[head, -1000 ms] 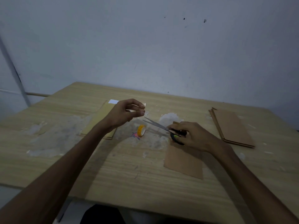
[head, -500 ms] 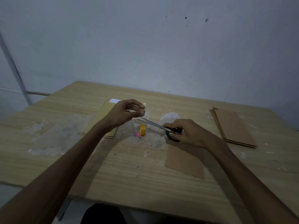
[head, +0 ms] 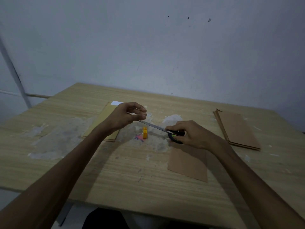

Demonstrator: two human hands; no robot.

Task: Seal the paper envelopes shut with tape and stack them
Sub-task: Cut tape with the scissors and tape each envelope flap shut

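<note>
My left hand (head: 127, 115) hovers over the table's middle, thumb and fingers pinched on a strip of clear tape that is hard to see. My right hand (head: 189, 134) grips black-handled scissors (head: 156, 128); their blades point left and reach just under my left fingertips. A small orange tape roll (head: 144, 133) stands on edge below the blades. One brown envelope (head: 188, 162) lies flat under and in front of my right hand. A stack of brown envelopes (head: 237, 129) sits at the right. A yellowish envelope stack (head: 107, 119) lies behind my left wrist.
The wooden table (head: 115, 176) has pale scuffed patches and glue residue across its left and middle. A white paper corner (head: 116, 102) peeks out behind the yellowish stack. A grey wall rises directly behind the table's far edge.
My right hand has slid the scissors leftward, bringing the blade tips under my left fingers. The tape roll has turned edge-on. My left hand has stayed nearly still.
</note>
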